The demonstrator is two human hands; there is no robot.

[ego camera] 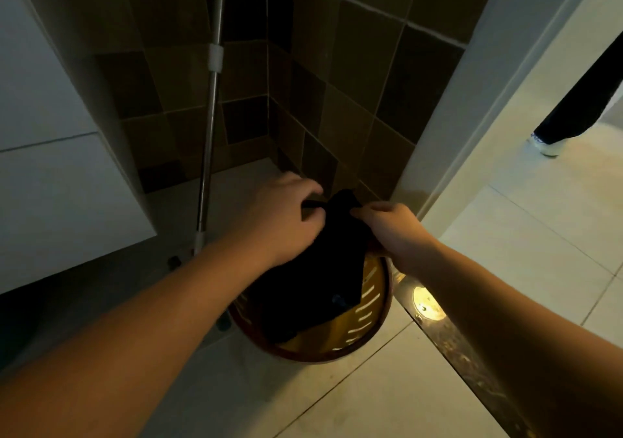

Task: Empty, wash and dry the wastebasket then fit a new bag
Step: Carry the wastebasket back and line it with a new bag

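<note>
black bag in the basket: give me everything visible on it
The black bag looks like thin, matte plastic film, bunched and creased. Its lower part hangs inside the round slotted wastebasket, against the far and left side; its top is gathered into a neck above the rim. The left hand and right hand each pinch that gathered top from opposite sides. A small bluish mark shows low on it. Its contents are hidden.

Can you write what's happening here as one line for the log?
step: gathering bag top | left hand: pinches bag | right hand: pinches bag | bag: still in basket | basket: on floor by mop pole
</note>
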